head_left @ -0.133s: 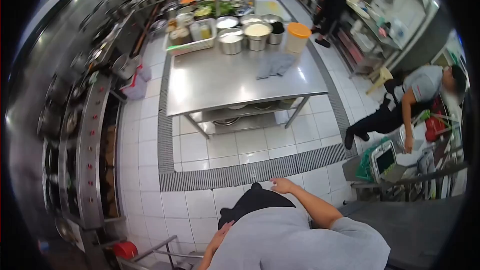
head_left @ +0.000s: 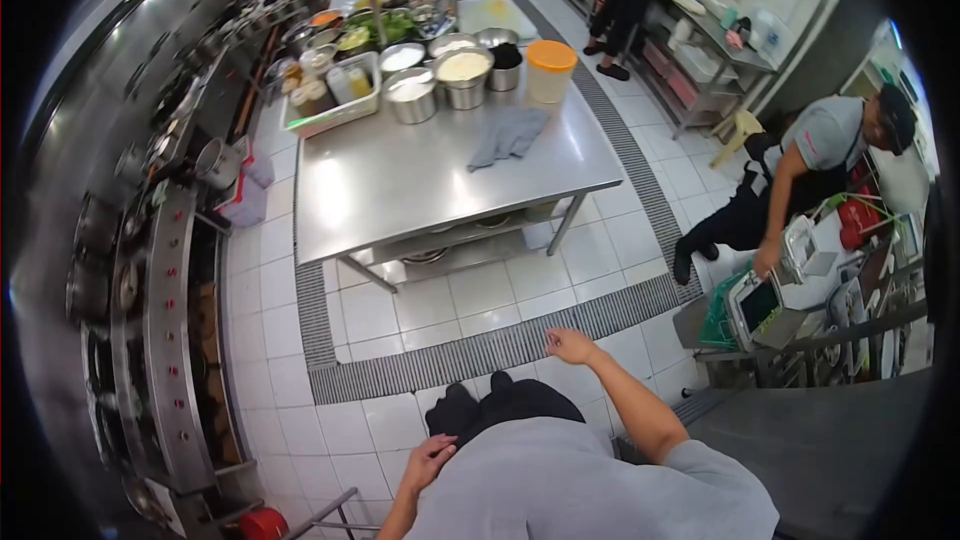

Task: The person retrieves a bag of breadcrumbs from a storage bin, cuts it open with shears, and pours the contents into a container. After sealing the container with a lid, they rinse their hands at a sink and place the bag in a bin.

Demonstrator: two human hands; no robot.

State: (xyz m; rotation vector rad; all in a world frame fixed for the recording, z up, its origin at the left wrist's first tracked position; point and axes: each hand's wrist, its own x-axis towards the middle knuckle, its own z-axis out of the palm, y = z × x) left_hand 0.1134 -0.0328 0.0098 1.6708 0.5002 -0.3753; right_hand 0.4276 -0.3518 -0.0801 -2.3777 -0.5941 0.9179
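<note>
you seem to be in a free-handed stretch, with nothing taken up. your right hand [head_left: 571, 345] hangs out in front of you, fingers loosely curled around nothing that shows, and from the camera's height it sits against the slotted floor drain [head_left: 480, 342]. your left hand [head_left: 432, 460] is low beside your dark trousers [head_left: 530, 401], its fingers relaxed and bent, with no object visible in it; whether the fingertips brush the cloth of the trousers, you cannot tell from here. ahead, well apart from both hands, stands the steel surface [head_left: 400, 188]. the grey rag [head_left: 507, 137] lies crumpled on it, on the near side of the tub with the orange lid [head_left: 551, 72]. to the left of the tub stand steel pots, the nearest one [head_left: 413, 105] filled with something white, and then a white basket [head_left: 333, 121] of bottles at the left edge. as a judgement, touching any of these would call for closing the gap to the surface first, then extending a hand over its near edge; the rag looks the easiest to reach, since nothing stands in front of it. off to your right, a co-worker [head_left: 828, 130] bends forward with one arm lowered.
</note>
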